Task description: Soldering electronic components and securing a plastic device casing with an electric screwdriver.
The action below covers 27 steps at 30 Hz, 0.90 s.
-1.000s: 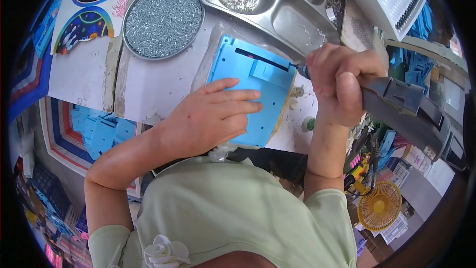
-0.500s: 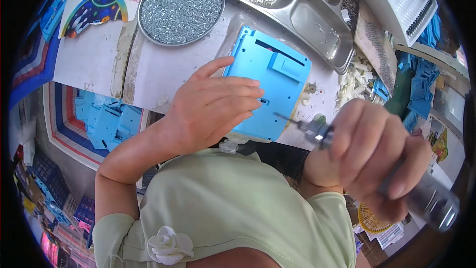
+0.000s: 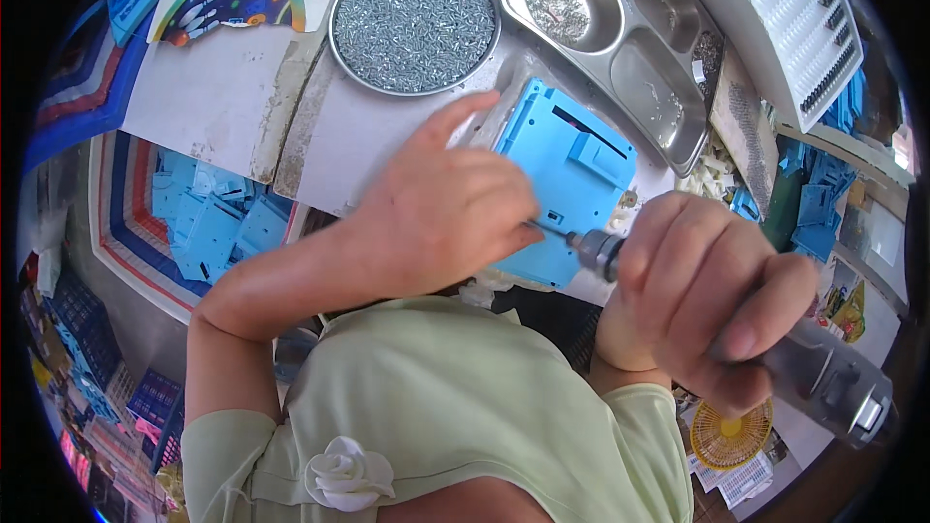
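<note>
A light blue plastic housing panel with a slot and a raised rectangular block lies on the work table. Over its left side is my left hand, thumb and forefinger drawn together in a pinch and the little finger stretched away. Whatever the pinch holds is too small to make out. My right hand grips a grey power screwdriver, fingers wrapped round its body. Its thin bit points left, and the tip meets the fingertips of my left hand above the panel.
Beyond the panel stand a round metal dish full of small screws and a steel compartment tray of small metal parts. A white box is at the far right. More blue panels fill a striped bag at the left.
My left hand has gone from lying spread on the panel to a pinch at the bit's tip. The screwdriver has come slightly left. The whole view has shifted a little.
</note>
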Each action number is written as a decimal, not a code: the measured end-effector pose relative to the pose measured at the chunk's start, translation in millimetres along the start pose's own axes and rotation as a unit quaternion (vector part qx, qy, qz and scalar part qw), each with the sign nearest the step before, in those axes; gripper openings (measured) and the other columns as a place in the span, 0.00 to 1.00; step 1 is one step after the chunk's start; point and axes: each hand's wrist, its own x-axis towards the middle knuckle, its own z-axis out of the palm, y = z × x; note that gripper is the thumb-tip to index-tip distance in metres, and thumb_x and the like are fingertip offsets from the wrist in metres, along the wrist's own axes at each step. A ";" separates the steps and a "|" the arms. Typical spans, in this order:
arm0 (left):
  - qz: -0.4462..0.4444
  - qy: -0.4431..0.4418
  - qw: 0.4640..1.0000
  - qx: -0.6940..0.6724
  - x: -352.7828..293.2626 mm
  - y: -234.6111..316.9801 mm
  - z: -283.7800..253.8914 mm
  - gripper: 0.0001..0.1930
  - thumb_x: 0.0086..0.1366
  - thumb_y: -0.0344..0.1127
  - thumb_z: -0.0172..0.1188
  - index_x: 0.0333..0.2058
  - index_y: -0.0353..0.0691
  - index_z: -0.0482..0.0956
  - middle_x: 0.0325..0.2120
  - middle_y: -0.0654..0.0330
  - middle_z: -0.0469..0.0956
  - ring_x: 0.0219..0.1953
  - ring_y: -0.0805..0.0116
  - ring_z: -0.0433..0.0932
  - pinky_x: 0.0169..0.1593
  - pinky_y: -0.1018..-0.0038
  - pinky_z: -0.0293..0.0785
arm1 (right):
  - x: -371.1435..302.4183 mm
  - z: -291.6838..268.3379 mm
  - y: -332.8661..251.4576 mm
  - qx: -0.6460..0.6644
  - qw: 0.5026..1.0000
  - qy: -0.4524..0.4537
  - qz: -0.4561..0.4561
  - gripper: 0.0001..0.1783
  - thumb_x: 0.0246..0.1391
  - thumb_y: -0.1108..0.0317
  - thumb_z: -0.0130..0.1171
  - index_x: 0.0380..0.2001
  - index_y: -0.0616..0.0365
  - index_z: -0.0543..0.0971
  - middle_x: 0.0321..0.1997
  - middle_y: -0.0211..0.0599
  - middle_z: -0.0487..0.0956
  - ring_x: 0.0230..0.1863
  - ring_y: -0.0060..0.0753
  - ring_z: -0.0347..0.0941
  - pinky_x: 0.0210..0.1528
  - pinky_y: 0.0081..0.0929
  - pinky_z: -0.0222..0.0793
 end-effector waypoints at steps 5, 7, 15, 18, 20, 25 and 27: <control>-0.094 0.167 0.951 0.241 17.3 -83.1 -31.8 0.09 0.55 0.37 0.70 0.35 0.46 0.84 0.38 0.66 0.79 0.49 0.66 0.76 0.62 0.50 0.61 | 28.5 -31.3 27.9 -0.072 0.996 0.012 -0.046 0.16 0.67 0.51 0.47 0.46 0.50 0.72 0.19 0.21 0.67 0.22 0.23 0.62 0.31 0.30 0.61; -0.121 0.152 0.935 0.297 10.4 -94.9 -31.1 0.07 0.56 0.38 0.70 0.33 0.48 0.84 0.36 0.68 0.77 0.50 0.66 0.74 0.61 0.50 0.60 | 36.6 -35.4 57.5 -0.049 0.996 0.029 -0.069 0.15 0.67 0.56 0.49 0.45 0.56 0.71 0.18 0.25 0.66 0.21 0.24 0.62 0.27 0.28 0.61; -0.109 0.139 0.945 0.276 12.4 -96.0 -23.6 0.04 0.58 0.38 0.67 0.32 0.50 0.84 0.34 0.70 0.77 0.47 0.67 0.73 0.59 0.55 0.58 | 37.8 -33.6 72.2 -0.089 0.994 0.050 -0.032 0.11 0.67 0.61 0.50 0.39 0.58 0.69 0.18 0.28 0.65 0.19 0.24 0.60 0.26 0.28 0.60; -0.115 0.151 0.939 0.286 14.7 -96.4 -24.7 0.04 0.60 0.39 0.66 0.32 0.49 0.83 0.33 0.69 0.77 0.45 0.66 0.73 0.56 0.57 0.59 | 38.7 -27.7 75.6 -0.141 0.987 0.078 -0.007 0.08 0.66 0.64 0.50 0.37 0.56 0.68 0.17 0.28 0.64 0.19 0.24 0.59 0.25 0.29 0.59; -0.108 0.167 0.929 0.313 16.9 -97.1 -21.5 0.05 0.61 0.40 0.65 0.30 0.49 0.82 0.31 0.68 0.77 0.43 0.66 0.73 0.55 0.57 0.60 | 36.6 -26.3 76.5 -0.146 0.985 0.094 0.009 0.07 0.65 0.66 0.50 0.35 0.56 0.67 0.16 0.28 0.64 0.18 0.24 0.58 0.24 0.29 0.59; -0.085 0.157 0.934 0.311 15.6 -103.0 -22.7 0.07 0.61 0.42 0.66 0.31 0.48 0.81 0.28 0.67 0.76 0.39 0.64 0.74 0.53 0.58 0.60 | 42.0 -23.9 68.3 -0.130 0.987 0.093 0.011 0.08 0.64 0.66 0.50 0.34 0.57 0.66 0.16 0.28 0.64 0.18 0.24 0.57 0.23 0.29 0.58; -0.102 0.138 0.950 0.261 11.3 -96.5 -28.6 0.07 0.60 0.41 0.67 0.31 0.48 0.80 0.27 0.67 0.75 0.38 0.63 0.74 0.53 0.58 0.60 | 37.8 -24.2 53.7 -0.069 0.996 0.050 -0.020 0.09 0.63 0.66 0.52 0.34 0.57 0.66 0.16 0.29 0.65 0.17 0.24 0.58 0.22 0.29 0.58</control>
